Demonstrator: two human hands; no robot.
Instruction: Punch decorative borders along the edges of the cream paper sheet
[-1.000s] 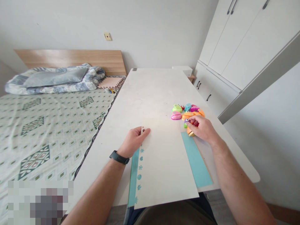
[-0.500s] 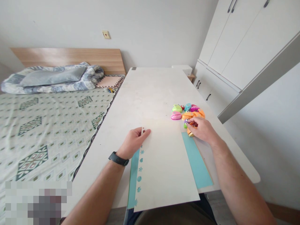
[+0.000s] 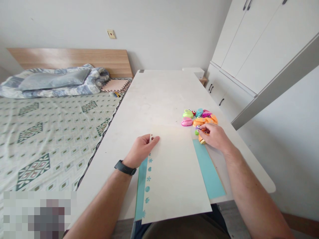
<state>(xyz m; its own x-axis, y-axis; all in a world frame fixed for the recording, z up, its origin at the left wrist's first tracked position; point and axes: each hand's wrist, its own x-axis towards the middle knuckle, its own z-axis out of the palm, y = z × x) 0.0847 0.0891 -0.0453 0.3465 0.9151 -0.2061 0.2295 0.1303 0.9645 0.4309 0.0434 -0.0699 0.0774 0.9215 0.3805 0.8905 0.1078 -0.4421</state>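
My left hand point(image 3: 142, 149) pinches the upper left edge of a cream sheet of paper point(image 3: 176, 179), thumb on top. Down the sheet's left edge runs a row of punched shapes, among them a heart, a circle and flakes. Blue paper point(image 3: 209, 171) lies under the sheet and shows through the holes. My right hand point(image 3: 213, 134) is closed on an orange craft punch point(image 3: 202, 139) at the near end of a group of colourful punches; the fingers partly hide it. Around it are a green-and-purple punch point(image 3: 197, 130), a pink punch point(image 3: 186, 121) and an orange punch point(image 3: 198, 121).
Farther back in the group are a lime punch point(image 3: 188, 114), a teal punch point(image 3: 199, 112) and a magenta punch point(image 3: 206, 114). The white table point(image 3: 159, 96) stands between a bed point(image 3: 64, 132) on the left and white cabinets point(image 3: 239, 49) on the right.
The view has shifted very slightly. Both hands, the sheet and the punches keep nearly the same places.
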